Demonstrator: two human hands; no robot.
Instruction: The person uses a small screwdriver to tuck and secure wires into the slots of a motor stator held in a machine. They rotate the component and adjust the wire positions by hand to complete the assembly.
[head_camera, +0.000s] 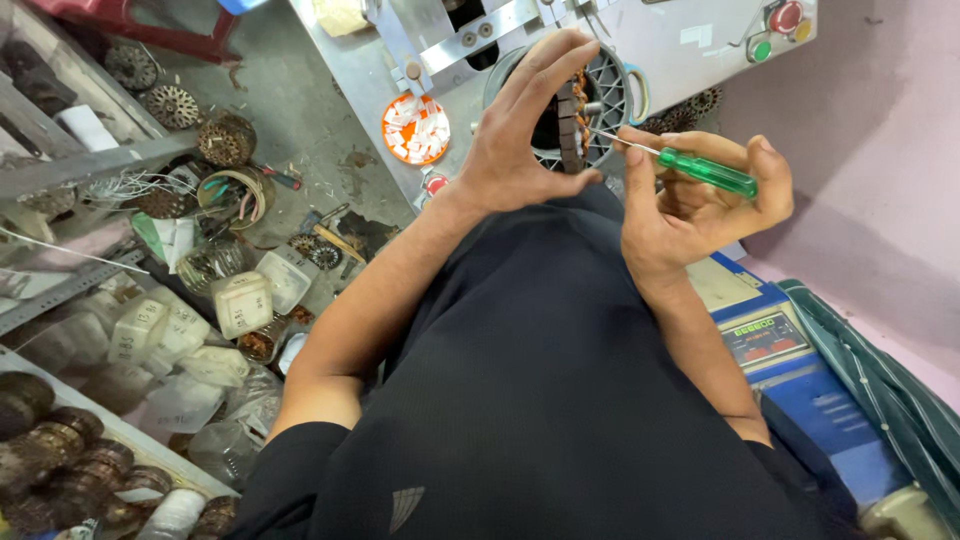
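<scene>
The right hand (690, 205) had its grip pinched around a screwdriver (700, 170) with a green see-through handle: the thumb lay along the near side of the handle, the forefinger curled over it close to the shaft, and the other fingers folded around the butt end. The tool lay nearly level, its long axis running from the handle at the right, up and leftward, to the thin metal shaft. The tip pointed at the motor stator (585, 110), a grey ring with copper windings, and appeared to reach the slotted inner edge, though whether it truly touched there could not be told.

The left hand (525, 130) stood just to the left of that tip. Its grip was spread into a wide curve, the fingers arched over the top of the ring and the thumb hooked under its lower rim, so the ring sat held between them. The stator thus lay to the left of and slightly above the right grip, straight along the line of the shaft, and inside the span of the left one. The left hand was the nearer to it.

Farther out, the stator rested against a pale machine surface (690, 40) with round red and green buttons (775, 30) at its right. An orange dish of white slips (415, 128) sat to the left. On the floor (300, 120) lay more wound cores, and white plastic boxes (240, 303) crowded near the person's left elbow.
</scene>
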